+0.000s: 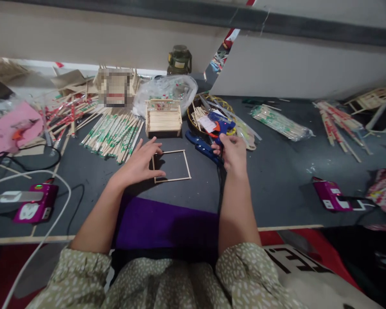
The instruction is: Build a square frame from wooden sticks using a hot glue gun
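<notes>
Leftmost, a pink sheet [13, 126] lies on the dark grey tabletop [283, 184], with a purple box [46, 206] in front of it and a white plug and cable at the box. Red-wrapped sticks [72, 113] are strewn next, then a fan of green-wrapped sticks [112, 133]. The person's left hand [141, 163], fingers spread and not clenched, rests at the left side of a rectangular stick frame [187, 164], which lies flat before a small wooden bench [163, 120]. A dark bottle [179, 60] stands behind, against the pale wall [309, 64]. Nearer is a purple cloth [161, 223]. The right hand [233, 150] grasps a blue-and-orange tool [225, 124] beside the yellow-rimmed basket [190, 116]. Farther right come bagged sticks [281, 122] and a second purple box [331, 195].
</notes>
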`<state>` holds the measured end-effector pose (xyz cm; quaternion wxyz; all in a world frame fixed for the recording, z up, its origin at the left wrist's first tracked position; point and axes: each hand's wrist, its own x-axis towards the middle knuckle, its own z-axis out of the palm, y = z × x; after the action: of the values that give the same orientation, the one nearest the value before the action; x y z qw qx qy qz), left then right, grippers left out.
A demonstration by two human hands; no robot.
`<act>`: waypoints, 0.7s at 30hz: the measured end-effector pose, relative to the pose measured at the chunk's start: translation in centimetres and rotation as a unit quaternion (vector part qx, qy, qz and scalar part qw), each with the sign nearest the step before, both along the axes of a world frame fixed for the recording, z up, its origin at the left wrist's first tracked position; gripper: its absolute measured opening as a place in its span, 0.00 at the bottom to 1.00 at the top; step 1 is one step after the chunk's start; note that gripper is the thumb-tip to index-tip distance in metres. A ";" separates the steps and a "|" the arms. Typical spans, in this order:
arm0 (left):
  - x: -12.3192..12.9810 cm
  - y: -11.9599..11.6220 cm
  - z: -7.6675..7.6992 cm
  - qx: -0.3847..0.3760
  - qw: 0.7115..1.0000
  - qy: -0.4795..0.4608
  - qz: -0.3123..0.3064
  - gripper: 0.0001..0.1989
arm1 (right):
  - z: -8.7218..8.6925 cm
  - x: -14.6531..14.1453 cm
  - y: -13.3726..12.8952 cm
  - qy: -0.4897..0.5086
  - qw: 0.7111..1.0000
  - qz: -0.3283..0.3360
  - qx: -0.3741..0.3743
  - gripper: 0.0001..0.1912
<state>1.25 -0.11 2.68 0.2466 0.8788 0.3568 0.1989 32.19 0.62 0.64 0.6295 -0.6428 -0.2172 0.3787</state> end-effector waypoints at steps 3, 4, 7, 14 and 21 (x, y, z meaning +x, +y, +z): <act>0.2 -0.1 0.1 0.012 1.000 -0.006 0.004 0.25 | 0.3 -0.2 -0.1 0.019 0.999 -0.021 0.036 0.18; 0.3 -0.2 0.1 0.013 1.000 -0.006 0.005 0.25 | 0.4 -0.3 -0.4 0.022 0.998 -0.022 0.051 0.18; 0.6 -0.4 0.3 0.010 1.000 -0.002 0.003 0.25 | 0.8 -0.4 -1.4 0.027 0.995 -0.008 0.093 0.18; 1.0 -0.3 0.1 0.005 1.000 0.016 -0.004 0.24 | 1.2 -0.7 -2.2 0.038 0.994 0.011 0.098 0.15; 0.8 0.0 -0.3 0.014 1.000 0.026 0.004 0.24 | 1.2 -0.8 -0.7 0.020 0.997 -0.037 0.060 0.13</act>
<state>2.07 -0.15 2.37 0.2238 0.8858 0.3635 0.1818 31.40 -0.10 1.89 0.6848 -0.6036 -0.2026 0.3544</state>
